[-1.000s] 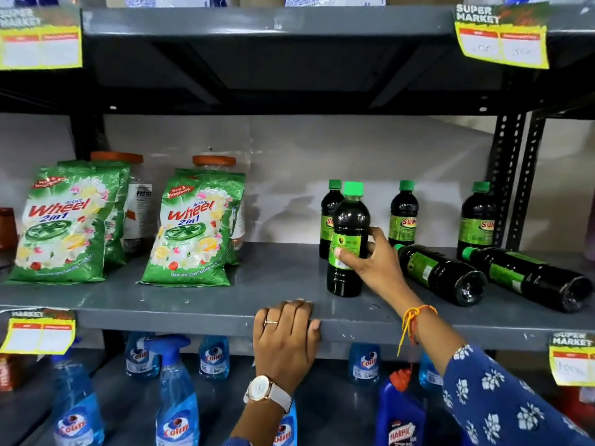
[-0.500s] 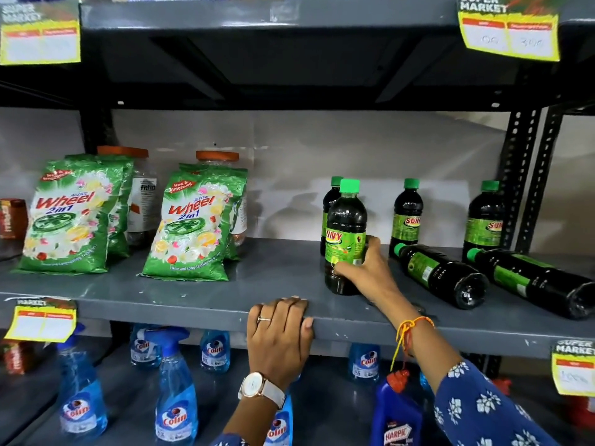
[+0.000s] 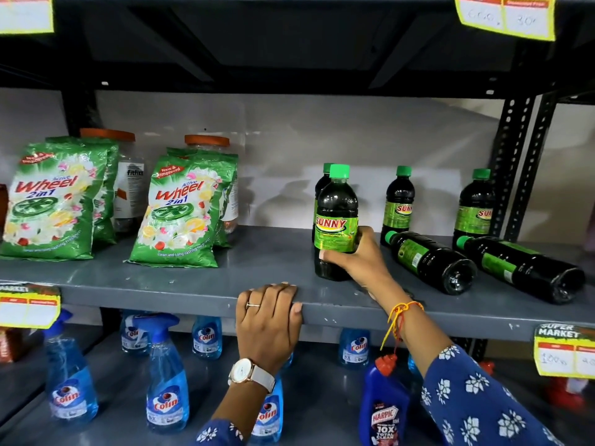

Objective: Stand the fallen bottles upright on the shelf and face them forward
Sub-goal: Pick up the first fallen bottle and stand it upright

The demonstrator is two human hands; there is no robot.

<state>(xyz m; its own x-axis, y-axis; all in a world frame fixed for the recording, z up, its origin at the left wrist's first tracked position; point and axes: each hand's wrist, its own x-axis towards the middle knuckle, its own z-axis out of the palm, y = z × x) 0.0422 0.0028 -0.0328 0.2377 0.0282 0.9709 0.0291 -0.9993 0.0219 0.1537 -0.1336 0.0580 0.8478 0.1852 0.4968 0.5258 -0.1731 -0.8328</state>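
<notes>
At the left end of the grey metal shelf (image 3: 161,284) two green Wheel detergent pouches (image 3: 53,201) (image 3: 185,210) lean upright, with orange-lidded jars (image 3: 128,175) behind them. The left hand (image 3: 267,320) is curled over the shelf's front edge near the middle, fingers on top and thumb against the face, holding no product; a watch (image 3: 251,375) sits on its wrist. To its right the right hand (image 3: 357,259) is wrapped around the lower half of an upright Sunny bottle (image 3: 336,217), whose label faces forward; it stands near the front edge with another upright bottle just behind it. Further right, two upright bottles (image 3: 398,201) (image 3: 475,207) stand toward the back edge, labels turned partly aside. In front of them two fallen bottles (image 3: 428,260) (image 3: 521,268) lie on their sides, green caps pointing back-left, bases toward the front right corner. Blue Colin spray bottles (image 3: 165,381) stand on the shelf below.
</notes>
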